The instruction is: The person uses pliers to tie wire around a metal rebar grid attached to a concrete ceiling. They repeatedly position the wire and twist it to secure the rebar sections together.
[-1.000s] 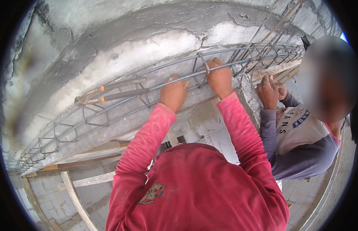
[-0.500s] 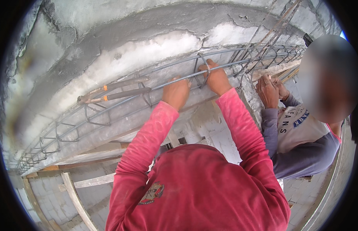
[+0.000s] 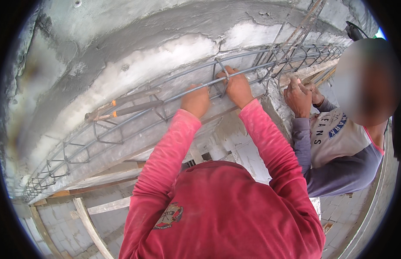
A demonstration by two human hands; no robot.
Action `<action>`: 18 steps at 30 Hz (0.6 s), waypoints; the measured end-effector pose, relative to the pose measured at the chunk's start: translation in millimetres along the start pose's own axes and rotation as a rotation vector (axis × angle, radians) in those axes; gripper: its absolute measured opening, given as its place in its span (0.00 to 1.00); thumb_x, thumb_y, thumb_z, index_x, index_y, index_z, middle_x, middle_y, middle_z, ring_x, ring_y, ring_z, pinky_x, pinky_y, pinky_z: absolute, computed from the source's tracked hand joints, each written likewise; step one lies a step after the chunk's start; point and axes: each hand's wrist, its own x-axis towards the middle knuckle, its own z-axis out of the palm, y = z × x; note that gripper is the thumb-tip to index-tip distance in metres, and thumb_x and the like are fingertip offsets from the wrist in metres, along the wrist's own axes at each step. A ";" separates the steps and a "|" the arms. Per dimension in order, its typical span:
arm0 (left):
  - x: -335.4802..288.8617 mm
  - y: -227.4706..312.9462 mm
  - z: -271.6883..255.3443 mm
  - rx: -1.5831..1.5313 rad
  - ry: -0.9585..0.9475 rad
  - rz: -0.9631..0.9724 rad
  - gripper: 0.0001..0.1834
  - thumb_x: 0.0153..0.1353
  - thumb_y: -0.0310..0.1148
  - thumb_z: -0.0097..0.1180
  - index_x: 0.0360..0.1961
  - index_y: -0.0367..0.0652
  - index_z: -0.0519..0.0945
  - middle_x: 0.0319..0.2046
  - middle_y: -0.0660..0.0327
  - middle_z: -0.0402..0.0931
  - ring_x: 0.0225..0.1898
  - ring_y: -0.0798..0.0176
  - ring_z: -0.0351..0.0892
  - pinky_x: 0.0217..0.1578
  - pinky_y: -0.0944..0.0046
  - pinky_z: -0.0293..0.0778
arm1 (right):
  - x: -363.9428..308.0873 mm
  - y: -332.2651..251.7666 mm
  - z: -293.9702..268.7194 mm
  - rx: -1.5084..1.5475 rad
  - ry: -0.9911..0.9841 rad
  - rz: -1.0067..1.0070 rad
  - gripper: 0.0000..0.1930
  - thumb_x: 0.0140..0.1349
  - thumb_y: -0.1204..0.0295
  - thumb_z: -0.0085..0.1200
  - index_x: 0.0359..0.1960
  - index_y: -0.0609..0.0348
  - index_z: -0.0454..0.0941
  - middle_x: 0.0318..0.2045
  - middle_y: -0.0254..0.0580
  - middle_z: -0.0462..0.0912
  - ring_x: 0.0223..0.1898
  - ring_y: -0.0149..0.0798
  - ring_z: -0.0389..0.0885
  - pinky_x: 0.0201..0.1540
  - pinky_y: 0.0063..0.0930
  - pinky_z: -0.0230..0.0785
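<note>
A long cage of steel rebar (image 3: 174,97), with bent stirrups along it, runs across the scene against the wall. My left hand (image 3: 196,102) is closed at the front bar, and its fingertips are hidden behind the knuckles, so what they grip does not show. To its right, my right hand (image 3: 238,90) has its fingers closed around a stirrup (image 3: 227,75) by the upper and front bars. Left of my hands, a pair of end-cutting pincers (image 3: 136,107) lies across the bars, its handles dark with orange bands and its jaws pointing left.
A co-worker (image 3: 338,142) sits close on the right, hands (image 3: 300,97) together near the cage. Rough plastered wall (image 3: 157,52) rises behind the bars. Thin upright rods (image 3: 305,28) stand at the upper right. Wooden planks (image 3: 92,226) and a block surface lie below on the left.
The view has shifted slightly, moving the cage and pincers a little left in the picture. Both my hands stay at the same bars. The co-worker's fingers have moved a little.
</note>
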 end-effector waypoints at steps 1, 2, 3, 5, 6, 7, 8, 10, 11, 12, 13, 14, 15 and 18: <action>0.6 -5.5 -0.1 0.027 0.030 0.047 0.13 0.70 0.37 0.58 0.43 0.42 0.89 0.43 0.47 0.87 0.48 0.38 0.85 0.52 0.42 0.78 | -1.6 -1.6 2.7 0.015 0.005 0.059 0.11 0.73 0.65 0.54 0.35 0.58 0.79 0.33 0.59 0.83 0.41 0.62 0.82 0.44 0.55 0.74; -0.2 -5.9 -3.3 0.056 0.056 0.093 0.12 0.69 0.38 0.60 0.44 0.43 0.90 0.44 0.48 0.87 0.48 0.38 0.85 0.52 0.42 0.78 | -4.4 -2.6 6.5 0.032 0.009 0.120 0.11 0.73 0.65 0.53 0.35 0.58 0.79 0.33 0.59 0.83 0.41 0.62 0.81 0.45 0.55 0.73; 2.6 -4.7 -5.9 0.074 0.008 0.071 0.13 0.68 0.38 0.61 0.44 0.43 0.90 0.44 0.49 0.87 0.48 0.38 0.85 0.53 0.43 0.78 | -6.5 -1.4 11.1 0.010 0.037 0.136 0.11 0.73 0.66 0.53 0.35 0.58 0.79 0.32 0.59 0.83 0.41 0.63 0.81 0.45 0.55 0.73; 11.4 -2.0 -12.5 0.111 -0.087 0.026 0.13 0.67 0.39 0.63 0.46 0.45 0.91 0.44 0.51 0.88 0.48 0.39 0.85 0.53 0.43 0.78 | -8.8 -0.1 17.9 -0.033 0.093 0.166 0.10 0.73 0.67 0.52 0.35 0.58 0.79 0.32 0.59 0.82 0.41 0.64 0.81 0.46 0.57 0.72; 12.5 -1.8 -12.1 0.131 -0.095 0.017 0.13 0.66 0.40 0.64 0.45 0.46 0.91 0.44 0.51 0.88 0.48 0.39 0.85 0.53 0.43 0.78 | -9.7 -0.3 19.6 -0.014 0.090 0.168 0.10 0.73 0.68 0.52 0.35 0.59 0.79 0.32 0.60 0.82 0.41 0.65 0.80 0.47 0.58 0.72; 13.4 -1.6 -11.5 0.150 -0.103 0.008 0.13 0.66 0.40 0.65 0.45 0.46 0.92 0.43 0.51 0.88 0.47 0.40 0.85 0.53 0.43 0.78 | -10.9 -0.7 21.1 0.006 0.088 0.169 0.10 0.73 0.69 0.52 0.35 0.60 0.79 0.33 0.62 0.83 0.42 0.66 0.80 0.48 0.59 0.71; 13.8 -0.1 -12.8 0.170 -0.112 -0.002 0.13 0.65 0.40 0.66 0.45 0.47 0.92 0.43 0.50 0.88 0.47 0.40 0.86 0.52 0.43 0.78 | -11.8 -2.2 21.0 0.025 0.085 0.171 0.09 0.72 0.70 0.51 0.35 0.60 0.79 0.33 0.63 0.83 0.42 0.67 0.80 0.49 0.60 0.71; 16.4 3.6 -16.6 0.159 -0.139 -0.030 0.13 0.65 0.41 0.66 0.46 0.48 0.92 0.42 0.50 0.88 0.46 0.40 0.86 0.51 0.43 0.79 | -13.2 -1.7 17.4 0.111 0.046 0.172 0.09 0.71 0.70 0.52 0.35 0.62 0.80 0.35 0.65 0.83 0.44 0.69 0.80 0.52 0.61 0.70; 17.1 4.8 -20.2 0.155 -0.149 -0.049 0.13 0.64 0.41 0.67 0.46 0.49 0.93 0.42 0.50 0.88 0.45 0.41 0.87 0.51 0.43 0.79 | -11.9 -2.8 15.1 0.158 0.027 0.167 0.09 0.70 0.71 0.52 0.35 0.63 0.80 0.36 0.67 0.83 0.45 0.70 0.80 0.53 0.62 0.70; 17.7 2.9 -19.5 0.130 -0.139 -0.052 0.13 0.64 0.41 0.67 0.45 0.49 0.93 0.41 0.50 0.88 0.45 0.41 0.87 0.50 0.43 0.80 | -12.9 -3.2 13.6 0.132 -0.017 0.189 0.06 0.68 0.74 0.53 0.39 0.62 0.82 0.39 0.65 0.83 0.46 0.69 0.81 0.52 0.60 0.71; 18.2 -0.4 -17.0 0.106 -0.130 -0.055 0.13 0.63 0.41 0.68 0.45 0.49 0.93 0.40 0.50 0.88 0.44 0.41 0.87 0.49 0.43 0.80 | -15.3 -3.1 11.7 0.108 -0.062 0.211 0.08 0.65 0.78 0.54 0.43 0.60 0.84 0.43 0.62 0.82 0.47 0.68 0.81 0.52 0.57 0.73; 18.1 -3.4 -14.6 0.081 -0.118 -0.057 0.13 0.63 0.41 0.68 0.44 0.49 0.93 0.40 0.50 0.88 0.43 0.41 0.87 0.49 0.42 0.80 | -16.3 -4.3 8.6 0.081 -0.104 0.231 0.13 0.63 0.82 0.55 0.47 0.58 0.86 0.46 0.60 0.81 0.48 0.66 0.82 0.52 0.55 0.74; 17.0 -4.9 -11.3 0.076 -0.094 -0.057 0.13 0.63 0.41 0.68 0.44 0.50 0.93 0.40 0.50 0.89 0.43 0.41 0.88 0.49 0.43 0.80 | -16.3 -5.1 5.6 0.087 -0.125 0.273 0.13 0.62 0.82 0.56 0.47 0.59 0.86 0.45 0.61 0.82 0.48 0.67 0.82 0.52 0.56 0.74; 13.7 -2.1 -5.9 0.074 -0.038 -0.080 0.12 0.63 0.41 0.66 0.43 0.51 0.93 0.39 0.50 0.89 0.44 0.42 0.88 0.49 0.43 0.80 | -11.0 -16.0 -9.7 0.101 -0.154 0.373 0.09 0.63 0.78 0.57 0.43 0.62 0.86 0.42 0.65 0.84 0.48 0.68 0.83 0.52 0.57 0.75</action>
